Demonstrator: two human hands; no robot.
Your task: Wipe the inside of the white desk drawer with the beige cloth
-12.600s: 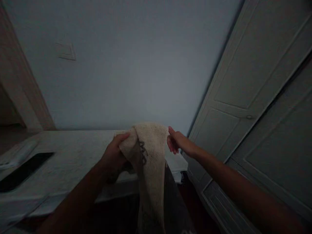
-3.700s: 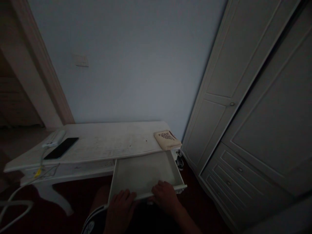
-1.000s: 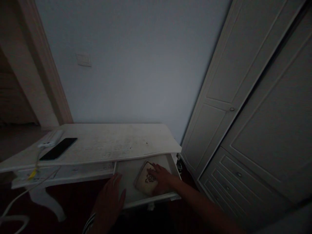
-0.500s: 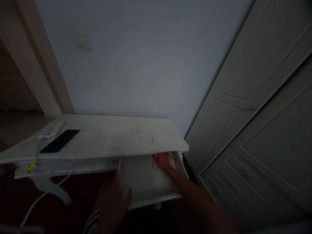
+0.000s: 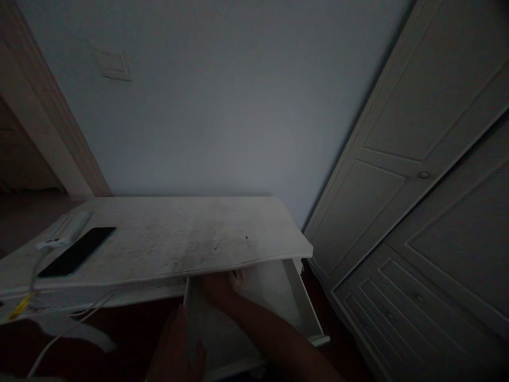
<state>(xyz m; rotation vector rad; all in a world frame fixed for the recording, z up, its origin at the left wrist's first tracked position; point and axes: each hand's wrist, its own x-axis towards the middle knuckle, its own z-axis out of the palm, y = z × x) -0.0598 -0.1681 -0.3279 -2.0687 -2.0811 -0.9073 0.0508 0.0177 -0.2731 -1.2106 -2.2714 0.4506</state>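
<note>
Because the drawer (image 5: 274,292) is pulled out, the right hand (image 5: 217,289) can reach far inside it, near its back left corner. The tabletop (image 5: 159,233) covers the back end of the drawer and hides most of the fingers, so I cannot tell if they are spread or curled around something. A small pale bit, which looks like cloth (image 5: 237,277), shows at the back of the drawer, just right of the fingers; it is too dark to see if they touch it. The left hand (image 5: 175,345) is at the drawer's left side, maybe to hold it steady, but I cannot tell if its fingers grip. Left of the drawer, a phone (image 5: 77,252) lies out of the way.
</note>
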